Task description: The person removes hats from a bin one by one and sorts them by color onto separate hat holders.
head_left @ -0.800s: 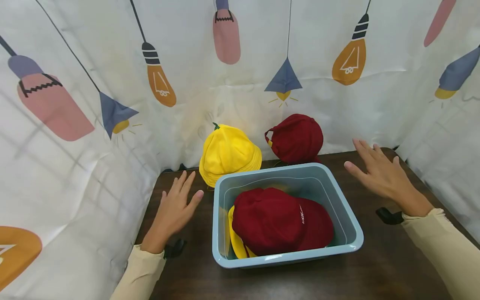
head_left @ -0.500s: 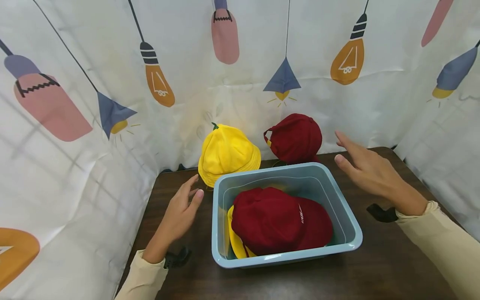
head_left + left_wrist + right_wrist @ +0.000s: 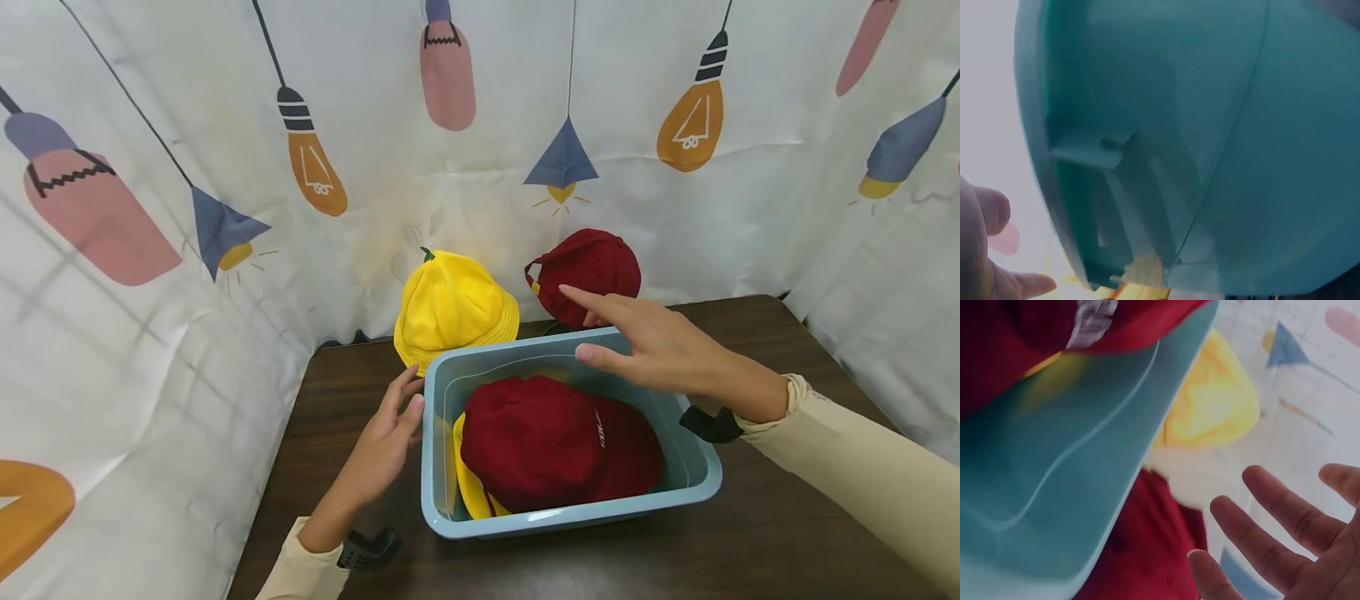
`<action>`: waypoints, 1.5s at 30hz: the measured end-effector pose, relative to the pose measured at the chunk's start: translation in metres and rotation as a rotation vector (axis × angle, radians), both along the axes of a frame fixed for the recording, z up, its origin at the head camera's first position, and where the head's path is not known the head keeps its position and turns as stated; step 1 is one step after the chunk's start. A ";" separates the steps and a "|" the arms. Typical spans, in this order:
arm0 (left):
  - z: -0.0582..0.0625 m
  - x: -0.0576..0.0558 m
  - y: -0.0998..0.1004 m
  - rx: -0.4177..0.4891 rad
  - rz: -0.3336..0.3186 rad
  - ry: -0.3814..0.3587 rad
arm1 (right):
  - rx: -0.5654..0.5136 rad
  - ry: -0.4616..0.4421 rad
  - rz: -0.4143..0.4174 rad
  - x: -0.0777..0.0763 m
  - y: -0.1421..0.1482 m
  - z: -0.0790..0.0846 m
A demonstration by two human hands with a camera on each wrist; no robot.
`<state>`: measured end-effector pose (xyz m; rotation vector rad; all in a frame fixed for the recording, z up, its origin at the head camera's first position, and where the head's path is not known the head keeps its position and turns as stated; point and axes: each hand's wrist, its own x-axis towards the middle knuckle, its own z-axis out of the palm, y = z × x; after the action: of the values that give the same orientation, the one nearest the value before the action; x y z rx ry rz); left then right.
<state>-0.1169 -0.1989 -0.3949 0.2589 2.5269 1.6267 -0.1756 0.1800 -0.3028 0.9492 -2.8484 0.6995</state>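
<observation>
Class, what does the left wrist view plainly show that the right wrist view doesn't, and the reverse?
Left only: the left hand and the outer wall of the blue bin.

Right only: the right hand, the yellow bucket hat, a maroon baseball cap in the bin and a second cap behind it.

Both: part of the bin.

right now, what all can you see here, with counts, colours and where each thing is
Bin: 1, light blue, on the table
Cap inside: 1, dark red, in the bin
Brim underneath: 1, yellow, mostly hidden
Bucket hat: 1, yellow, behind the bin's left
Rear cap: 1, dark red, right of bucket hat
Table: 1, dark brown, under the bin
Cloth: count unclear, white with lamp prints, behind and beside
Wrist devices: 2, black, at the wrists
Sleeves: 2, cream
Left hand: 1, bare, left of bin
Right hand: 1, bare, overlapping bin in head view
</observation>
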 end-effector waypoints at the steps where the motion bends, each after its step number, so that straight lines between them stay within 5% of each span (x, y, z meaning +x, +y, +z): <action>1: -0.001 0.000 0.001 0.003 -0.001 -0.002 | 0.006 -0.005 0.012 0.001 -0.006 0.000; 10: -0.007 -0.005 0.007 -0.001 0.029 0.011 | 0.071 -0.038 0.129 0.003 -0.048 -0.010; 23: -0.017 -0.008 0.006 -0.046 0.036 0.008 | 0.066 -0.079 0.297 0.000 -0.071 -0.026; 45: -0.025 -0.006 0.008 -0.005 -0.004 0.026 | 0.009 -0.144 0.309 -0.003 -0.078 -0.046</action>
<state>-0.1226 -0.1912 -0.4200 0.2867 2.5474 1.6267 -0.1784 0.1021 -0.3486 1.4149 -2.8557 0.8108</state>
